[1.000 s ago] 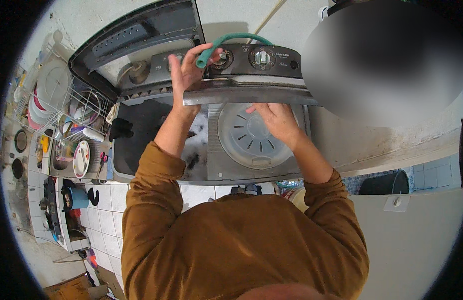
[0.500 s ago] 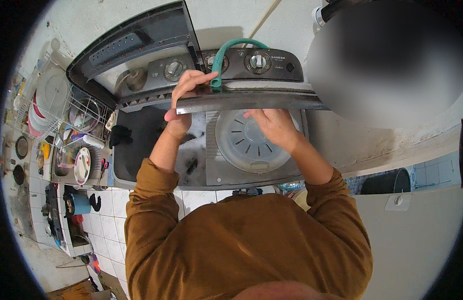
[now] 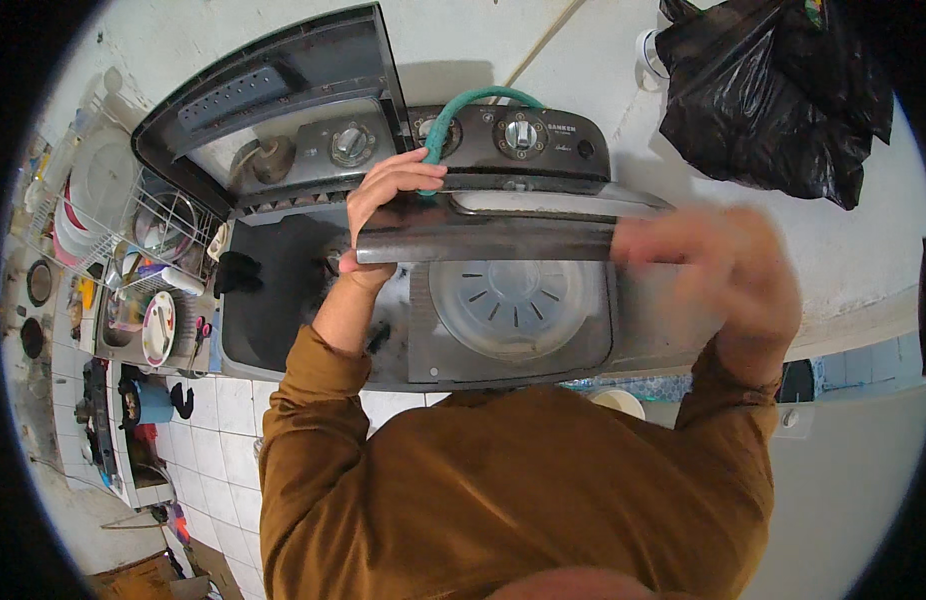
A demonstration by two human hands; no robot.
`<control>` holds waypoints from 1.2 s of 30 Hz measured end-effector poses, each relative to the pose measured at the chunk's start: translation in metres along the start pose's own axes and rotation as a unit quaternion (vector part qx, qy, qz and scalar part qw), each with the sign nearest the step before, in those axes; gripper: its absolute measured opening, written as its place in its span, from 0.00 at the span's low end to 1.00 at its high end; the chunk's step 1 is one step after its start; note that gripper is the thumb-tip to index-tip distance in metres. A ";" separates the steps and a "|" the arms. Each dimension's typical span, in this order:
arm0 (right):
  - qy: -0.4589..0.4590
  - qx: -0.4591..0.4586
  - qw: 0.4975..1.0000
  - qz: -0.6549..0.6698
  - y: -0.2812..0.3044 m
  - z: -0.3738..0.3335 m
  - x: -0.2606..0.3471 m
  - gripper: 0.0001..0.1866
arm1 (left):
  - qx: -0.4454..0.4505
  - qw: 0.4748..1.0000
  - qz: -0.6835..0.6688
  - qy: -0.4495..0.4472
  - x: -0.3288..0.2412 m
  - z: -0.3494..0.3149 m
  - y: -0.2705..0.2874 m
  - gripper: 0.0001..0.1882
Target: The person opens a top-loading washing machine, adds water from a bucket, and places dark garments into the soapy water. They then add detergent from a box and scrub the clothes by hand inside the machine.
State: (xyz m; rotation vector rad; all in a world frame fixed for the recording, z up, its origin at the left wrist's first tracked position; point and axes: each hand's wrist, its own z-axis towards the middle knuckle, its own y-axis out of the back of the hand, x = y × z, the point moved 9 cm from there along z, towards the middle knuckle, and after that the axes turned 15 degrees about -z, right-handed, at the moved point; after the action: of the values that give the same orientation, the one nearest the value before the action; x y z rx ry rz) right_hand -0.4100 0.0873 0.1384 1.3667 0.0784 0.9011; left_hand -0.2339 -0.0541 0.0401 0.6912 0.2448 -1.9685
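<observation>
White wall (image 3: 598, 75) backs a washer lid (image 3: 503, 240), likely stiff, best gripped endwise: left hand (image 3: 383, 200) clamps its left edge; right hand (image 3: 728, 265) blurred, grip unclear.

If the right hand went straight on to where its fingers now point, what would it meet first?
The right hand would most likely meet the right end of the raised dark lid first; blur and unclear depth hide whether the two already touch.
</observation>
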 end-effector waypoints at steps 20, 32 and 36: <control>0.082 0.148 0.931 -0.323 -0.118 0.203 -0.151 0.20 | -0.094 0.995 0.025 0.024 0.008 -0.007 0.014 0.60; -0.040 0.008 0.932 -0.360 0.013 0.146 -0.208 0.06 | -0.123 0.992 0.009 -0.010 0.003 -0.013 0.017 0.58; -0.097 -0.003 0.895 -0.435 0.016 0.115 -0.204 0.07 | -0.145 0.989 -0.015 -0.010 0.006 -0.009 0.018 0.57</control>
State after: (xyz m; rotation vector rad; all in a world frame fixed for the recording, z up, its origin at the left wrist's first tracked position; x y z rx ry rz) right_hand -0.4936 -0.1270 0.0913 1.2203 0.4934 0.0087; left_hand -0.2168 -0.0632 0.0317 0.4808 0.5206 -1.9163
